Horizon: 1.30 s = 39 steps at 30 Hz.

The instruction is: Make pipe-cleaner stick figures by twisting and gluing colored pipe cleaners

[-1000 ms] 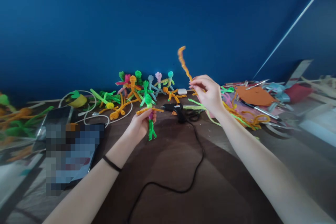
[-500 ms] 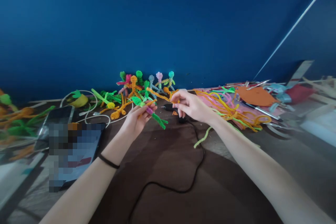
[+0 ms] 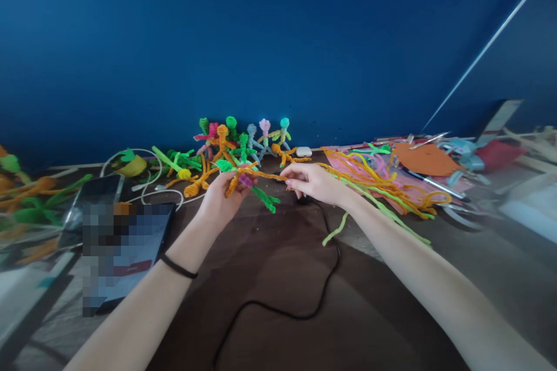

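My left hand (image 3: 223, 200) is closed around a small pipe-cleaner figure (image 3: 265, 200) with a bright green top, a purple middle and green legs that stick out past my fingers. An orange pipe cleaner (image 3: 266, 174) crosses the figure and stretches sideways between my hands. Its far end is pinched by the thumb and fingers of my right hand (image 3: 315, 182). Part of the figure is hidden by my left fingers. Just behind, a group of twisted pipe-cleaner figures (image 3: 222, 140) in several colours stands against the blue wall.
At left lie a phone (image 3: 93, 200), a tablet (image 3: 143, 243) and a white cable (image 3: 178, 200). Loose pipe cleaners (image 3: 391, 188) and an orange sheet (image 3: 424, 159) are piled at right. A black cord (image 3: 324, 290) runs across the dark table. A white case (image 3: 303, 152) sits by the wall.
My right hand has lowered slightly, drawing the orange pipe cleaner out nearly straight and level across the figure. The white case behind my right hand now shows.
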Tool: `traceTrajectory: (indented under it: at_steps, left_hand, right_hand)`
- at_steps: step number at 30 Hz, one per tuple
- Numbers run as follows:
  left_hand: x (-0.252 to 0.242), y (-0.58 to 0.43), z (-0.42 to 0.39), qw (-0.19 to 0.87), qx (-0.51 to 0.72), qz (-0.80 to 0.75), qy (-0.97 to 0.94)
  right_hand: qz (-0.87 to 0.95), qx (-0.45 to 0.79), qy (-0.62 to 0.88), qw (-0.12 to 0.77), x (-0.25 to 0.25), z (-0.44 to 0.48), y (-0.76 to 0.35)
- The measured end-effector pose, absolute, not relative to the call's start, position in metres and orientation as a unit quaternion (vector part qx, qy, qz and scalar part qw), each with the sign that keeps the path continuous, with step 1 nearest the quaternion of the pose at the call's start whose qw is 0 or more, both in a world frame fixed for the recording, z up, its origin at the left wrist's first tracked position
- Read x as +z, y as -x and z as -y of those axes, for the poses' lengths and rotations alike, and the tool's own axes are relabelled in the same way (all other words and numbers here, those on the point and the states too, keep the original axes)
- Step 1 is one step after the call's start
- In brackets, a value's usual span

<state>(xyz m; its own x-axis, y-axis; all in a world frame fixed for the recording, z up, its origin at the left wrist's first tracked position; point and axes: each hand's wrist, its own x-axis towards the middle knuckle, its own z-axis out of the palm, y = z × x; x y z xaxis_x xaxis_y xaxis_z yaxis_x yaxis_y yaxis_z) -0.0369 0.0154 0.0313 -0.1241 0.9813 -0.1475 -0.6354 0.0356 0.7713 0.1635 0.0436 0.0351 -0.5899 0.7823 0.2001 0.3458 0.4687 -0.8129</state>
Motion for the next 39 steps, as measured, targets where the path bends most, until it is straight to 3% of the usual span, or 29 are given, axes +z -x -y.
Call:
traceTrajectory:
  at_steps: [15,21,28,39]
  left_hand:
    - [0.028,0.033,-0.013,0.578,0.651,-0.383,-0.308]
    - [0.026,0.03,-0.01,0.58,0.632,-0.386,-0.34]
    - [0.026,0.021,-0.002,0.598,0.61,-0.368,-0.368]
    - [0.027,0.018,0.002,0.581,0.611,-0.372,-0.388]
  right_hand:
    - [0.835,0.335,0.38,0.213,0.031,-0.042,-0.164]
    - [0.816,0.459,0.321,0.14,0.036,-0.038,-0.158]
    - [0.763,0.537,0.288,0.216,0.032,-0.031,-0.141]
    - [0.76,0.53,0.301,0.226,0.032,-0.031,-0.142]
